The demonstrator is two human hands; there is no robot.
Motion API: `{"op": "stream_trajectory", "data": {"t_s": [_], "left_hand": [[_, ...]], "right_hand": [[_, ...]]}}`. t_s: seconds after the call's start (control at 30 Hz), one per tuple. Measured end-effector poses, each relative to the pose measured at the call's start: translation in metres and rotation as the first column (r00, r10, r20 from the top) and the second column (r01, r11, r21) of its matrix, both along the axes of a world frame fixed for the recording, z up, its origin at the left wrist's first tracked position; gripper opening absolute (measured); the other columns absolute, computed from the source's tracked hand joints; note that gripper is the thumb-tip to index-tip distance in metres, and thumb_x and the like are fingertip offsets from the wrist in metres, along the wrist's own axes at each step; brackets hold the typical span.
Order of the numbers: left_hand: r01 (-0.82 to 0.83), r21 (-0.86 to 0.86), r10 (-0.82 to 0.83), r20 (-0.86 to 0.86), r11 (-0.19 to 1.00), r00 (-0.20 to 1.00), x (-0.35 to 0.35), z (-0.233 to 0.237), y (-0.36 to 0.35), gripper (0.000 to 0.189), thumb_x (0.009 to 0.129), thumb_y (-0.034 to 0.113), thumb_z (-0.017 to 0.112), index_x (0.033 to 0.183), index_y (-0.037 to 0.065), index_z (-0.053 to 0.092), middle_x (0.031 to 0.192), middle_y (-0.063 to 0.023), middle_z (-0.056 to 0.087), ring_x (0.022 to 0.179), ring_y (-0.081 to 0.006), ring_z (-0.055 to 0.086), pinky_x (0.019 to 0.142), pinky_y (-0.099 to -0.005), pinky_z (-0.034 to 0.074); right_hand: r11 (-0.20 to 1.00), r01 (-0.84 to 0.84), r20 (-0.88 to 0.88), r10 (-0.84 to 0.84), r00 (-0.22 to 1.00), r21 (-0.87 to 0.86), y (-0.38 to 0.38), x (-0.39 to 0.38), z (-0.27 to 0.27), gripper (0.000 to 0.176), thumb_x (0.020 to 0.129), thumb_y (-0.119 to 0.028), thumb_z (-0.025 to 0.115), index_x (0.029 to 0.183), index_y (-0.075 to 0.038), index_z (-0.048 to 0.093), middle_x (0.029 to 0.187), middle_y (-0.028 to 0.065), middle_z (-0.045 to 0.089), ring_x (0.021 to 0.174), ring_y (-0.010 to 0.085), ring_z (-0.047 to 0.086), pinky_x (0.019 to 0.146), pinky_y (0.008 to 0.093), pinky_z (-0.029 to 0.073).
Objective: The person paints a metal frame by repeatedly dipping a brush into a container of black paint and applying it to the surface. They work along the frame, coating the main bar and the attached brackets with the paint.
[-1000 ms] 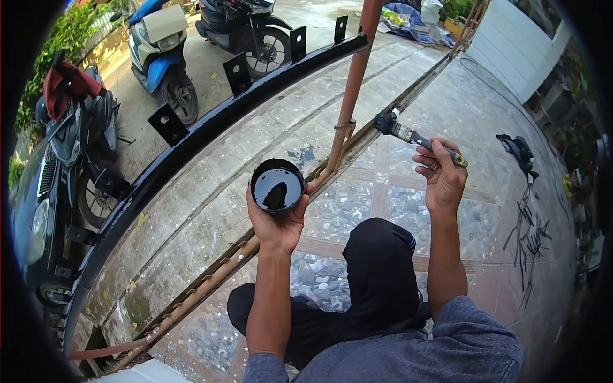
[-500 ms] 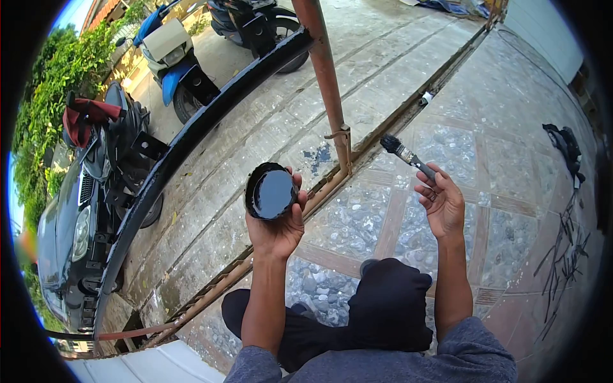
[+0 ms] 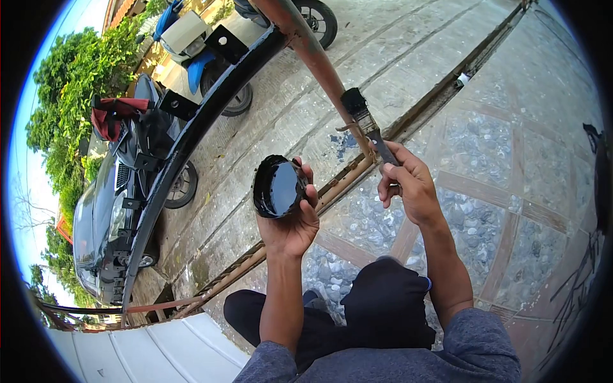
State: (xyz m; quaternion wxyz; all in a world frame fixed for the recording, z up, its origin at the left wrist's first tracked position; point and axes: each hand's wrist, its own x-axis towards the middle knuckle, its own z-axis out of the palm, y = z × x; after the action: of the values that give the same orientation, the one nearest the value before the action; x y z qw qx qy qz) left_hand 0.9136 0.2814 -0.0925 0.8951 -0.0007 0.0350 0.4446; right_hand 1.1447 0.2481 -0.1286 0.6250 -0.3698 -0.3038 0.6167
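My left hand (image 3: 297,220) is wrapped round a small round pot of black paint (image 3: 280,187), tilted so its glossy surface faces me. In my right hand (image 3: 408,179) is a paintbrush (image 3: 370,127), gripped by its dark handle between thumb and fingers. Black paint coats the bristles, which point up and overlap the rusty brown post (image 3: 319,67) in this view. Beyond the pot, a curved metal rail (image 3: 191,137), painted glossy black and fitted with several bracket tabs, runs from the post down to the lower left.
Past the rail stand a dark car (image 3: 96,220) and several motorbikes (image 3: 191,48). A rusty floor track (image 3: 357,172) crosses the ground diagonally. Stone-patterned tiles (image 3: 472,217) lie to the right, a white panel (image 3: 159,351) at lower left, dark thin strips (image 3: 578,287) at the far right.
The brush has moved left and up towards the post, its bristles now more upright. The pot has shifted slightly right in view. My view has turned left, showing more of the rail and car.
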Motion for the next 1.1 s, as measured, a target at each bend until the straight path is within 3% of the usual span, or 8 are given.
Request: {"op": "stream_trajectory", "data": {"t_s": [0.1,0.2,0.5,0.63,0.77,0.87,1.0,1.1], "left_hand": [[-0.030,-0.004,0.030,-0.010,1.000,1.000,-0.005,-0.001,-0.002,0.060,0.096,0.040,0.057,0.141,0.003,0.043,0.135,-0.0195,0.054,0.109,-0.0412,0.064,0.086,-0.0428,0.062],[-0.062,-0.008,0.061,-0.020,0.998,0.998,-0.013,-0.003,-0.003,0.059,0.097,0.039,0.057,0.142,0.004,0.043,0.135,-0.0198,0.054,0.109,-0.0411,0.064,0.086,-0.0432,0.062],[-0.213,-0.009,0.212,-0.073,0.977,0.975,-0.047,0.003,-0.030,0.060,0.095,0.038,0.060,0.143,0.006,0.042,0.135,-0.0205,0.053,0.108,-0.0415,0.064,0.085,-0.0436,0.062],[-0.277,-0.021,0.275,-0.075,0.961,0.959,-0.057,0.003,-0.041,0.060,0.095,0.036,0.061,0.143,0.007,0.041,0.135,-0.0205,0.054,0.107,-0.0413,0.065,0.084,-0.0433,0.062],[-0.315,-0.006,0.314,-0.066,0.949,0.947,-0.061,0.009,-0.045,0.058,0.094,0.033,0.061,0.143,0.007,0.041,0.135,-0.0190,0.053,0.107,-0.0405,0.065,0.085,-0.0430,0.062],[-0.318,-0.010,0.317,-0.068,0.948,0.946,-0.058,0.011,-0.047,0.056,0.094,0.029,0.061,0.142,0.007,0.043,0.134,-0.0167,0.053,0.106,-0.0391,0.065,0.085,-0.0412,0.062],[-0.290,-0.005,0.289,-0.059,0.957,0.955,-0.058,0.011,-0.043,0.056,0.094,0.030,0.061,0.142,0.007,0.043,0.135,-0.0168,0.052,0.107,-0.0392,0.065,0.085,-0.0414,0.062],[-0.250,0.001,0.250,-0.035,0.968,0.968,-0.056,0.013,-0.039,0.057,0.095,0.034,0.059,0.143,0.007,0.042,0.136,-0.0177,0.053,0.108,-0.0402,0.064,0.086,-0.0427,0.062]], "right_hand": [[0.998,0.040,0.116,-0.045,0.992,0.047,0.022,-0.019,-0.007,0.040,0.107,-0.028,0.042,0.133,0.001,0.052,0.069,-0.0029,0.043,0.052,0.0058,0.049,0.042,0.0190,0.039],[0.986,0.081,0.056,-0.090,0.994,0.144,0.034,-0.039,0.001,0.031,0.105,-0.024,0.049,0.120,0.000,0.061,0.072,-0.0018,0.052,0.048,0.0026,0.046,0.042,0.0188,0.038],[0.957,0.150,-0.268,-0.082,0.960,0.247,0.100,-0.099,0.029,0.026,0.105,-0.019,0.048,0.124,-0.002,0.050,0.071,-0.0023,0.050,0.052,0.0048,0.052,0.040,0.0186,0.035],[0.962,-0.024,-0.095,0.052,0.994,0.271,0.098,-0.123,0.034,0.026,0.104,-0.021,0.050,0.123,-0.003,0.053,0.067,-0.0030,0.049,0.048,0.0040,0.049,0.041,0.0176,0.032],[0.960,0.158,-0.167,-0.121,0.978,0.232,0.092,-0.113,0.028,0.025,0.105,-0.020,0.049,0.122,-0.003,0.054,0.066,-0.0038,0.049,0.048,0.0037,0.049,0.039,0.0177,0.031],[0.958,0.129,-0.164,-0.088,0.983,0.256,0.101,-0.112,0.039,0.022,0.104,-0.017,0.050,0.115,0.002,0.054,0.069,-0.0024,0.049,0.049,0.0032,0.047,0.045,0.0198,0.039],[0.957,-0.041,-0.025,0.050,0.998,0.288,0.077,-0.104,0.030,0.024,0.104,-0.017,0.049,0.116,0.002,0.056,0.076,0.0001,0.052,0.052,0.0030,0.048,0.046,0.0195,0.039],[0.971,-0.002,0.144,-0.033,0.989,0.238,0.046,-0.071,0.015,0.025,0.104,-0.016,0.048,0.122,0.000,0.056,0.079,0.0017,0.055,0.052,0.0031,0.048,0.046,0.0191,0.040]]}}
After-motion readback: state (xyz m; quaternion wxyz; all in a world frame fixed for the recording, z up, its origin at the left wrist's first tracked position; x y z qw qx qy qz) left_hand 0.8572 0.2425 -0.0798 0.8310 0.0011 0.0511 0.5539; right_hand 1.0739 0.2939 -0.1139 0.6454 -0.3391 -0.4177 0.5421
